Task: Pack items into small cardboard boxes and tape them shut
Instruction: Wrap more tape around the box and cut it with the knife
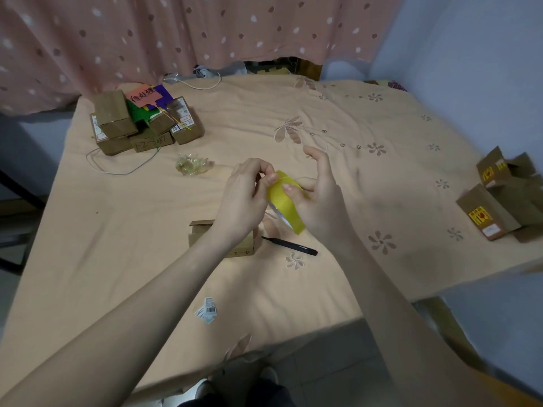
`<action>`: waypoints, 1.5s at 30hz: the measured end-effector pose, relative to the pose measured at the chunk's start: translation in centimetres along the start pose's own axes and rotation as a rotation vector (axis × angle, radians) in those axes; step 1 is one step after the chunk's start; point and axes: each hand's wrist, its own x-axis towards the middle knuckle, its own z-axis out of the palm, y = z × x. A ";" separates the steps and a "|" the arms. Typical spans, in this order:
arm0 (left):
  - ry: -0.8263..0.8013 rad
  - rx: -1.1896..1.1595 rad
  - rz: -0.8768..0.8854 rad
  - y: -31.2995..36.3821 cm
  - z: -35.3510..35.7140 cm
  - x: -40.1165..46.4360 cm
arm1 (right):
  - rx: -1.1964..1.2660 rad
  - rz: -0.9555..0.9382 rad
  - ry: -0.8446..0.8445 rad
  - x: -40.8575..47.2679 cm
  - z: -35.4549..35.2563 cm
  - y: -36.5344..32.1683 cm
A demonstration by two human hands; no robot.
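Nearest the camera, barcode stickers (206, 309) lie on the peach floral cloth covering the worktop (117, 245), by its front edge. Further in, a small cardboard box (202, 233) sits just under the left wrist, partly hidden by the forearm; flaps look untaped, but can't tell for sure. A black pen (289, 246) lies just right of it.

Above the box, both hands are together on a yellow tape roll (286, 207). Right hand (320, 201) is wrapped round the roll w/ thumb on its outer face; left hand (244, 195) pinches at the roll's top edge w/ thumb & fingertips, prob. picking for the loose end.

Step in hand, as I read it: freeing the tape end, prep for sealing the box below. Next move needs a clean lift of the end, a pull of enough length, then lowering it onto the box seam w/ flaps held flat.

Mid-distance: a crumpled clear-yellowish wad (194, 165), maybe used tape. Far left: a stack of cardboard boxes (141, 124) w/ a pink handwritten note (145, 96) & coloured paper on top, thin cord trailing from it. Far right edge: more boxes (496, 201) w/ red-yellow labels. Behind all, a pink spotted curtain (176, 33).
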 end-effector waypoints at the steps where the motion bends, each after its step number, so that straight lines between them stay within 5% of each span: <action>1: 0.007 -0.048 -0.003 -0.1 0.0 -0.1 | 0.009 -0.002 -0.006 -0.1 -0.1 0.0; 6: -0.060 -0.240 -0.021 -0.4 -0.6 0.0 | 0.040 0.012 -0.032 -0.2 -0.4 0.3; 16: -0.003 -0.088 -0.040 -0.6 -0.5 1.2 | 0.137 0.045 -0.037 0.0 0.0 0.9; 21: 0.072 -0.005 0.025 -1.1 -1.0 1.6 | 0.143 0.100 -0.286 -0.3 -0.7 1.7; 29: 0.219 0.015 0.144 -0.9 0.0 1.2 | 0.198 0.109 -0.061 -0.3 0.2 1.5; 33: 0.187 0.061 0.223 -0.7 -0.2 1.3 | 0.011 0.192 -0.021 0.6 0.0 2.2; 40: -0.038 -0.090 -0.100 -2.1 -1.1 2.3 | -0.140 0.171 -0.075 1.8 -0.5 3.4; 45: 0.008 -0.089 -0.160 -3.7 -0.3 1.7 | -0.157 0.140 -0.135 1.5 0.3 4.2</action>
